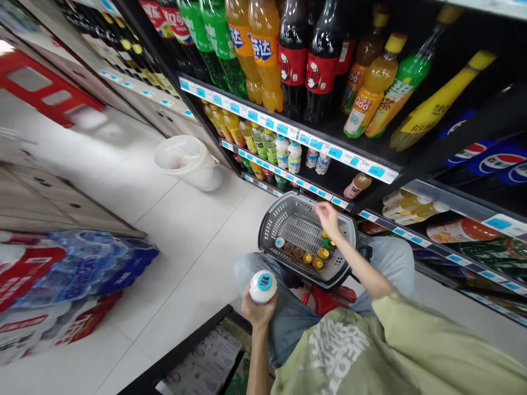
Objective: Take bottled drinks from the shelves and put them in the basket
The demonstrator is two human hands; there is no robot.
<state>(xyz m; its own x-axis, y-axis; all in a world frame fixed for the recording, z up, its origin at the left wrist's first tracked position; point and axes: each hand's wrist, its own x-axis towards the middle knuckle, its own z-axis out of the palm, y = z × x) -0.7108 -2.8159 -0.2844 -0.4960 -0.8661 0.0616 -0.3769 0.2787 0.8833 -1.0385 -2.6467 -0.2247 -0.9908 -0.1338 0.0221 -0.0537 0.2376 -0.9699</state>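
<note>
My left hand [258,311] is wrapped round a white bottle [263,287] with a blue label on its top, held above my left thigh and seen from above. Over the far right part of the grey and black shopping basket [268,233] is my right hand [328,218]. Its fingers look bent and are slightly blurred, and no item shows in them. Inside the basket, several bottles stand along the near and right sides: one with a white cap [279,242], some with dark caps [289,248], and others with yellow caps [317,263].
Drink shelves with price-tag rails [263,119] rise beyond the basket. A white bucket [187,159] is on the floor to the left. Wrapped packs of bottled water [86,269] are stacked at far left. A dark-edged box [206,351] lies at the lower left.
</note>
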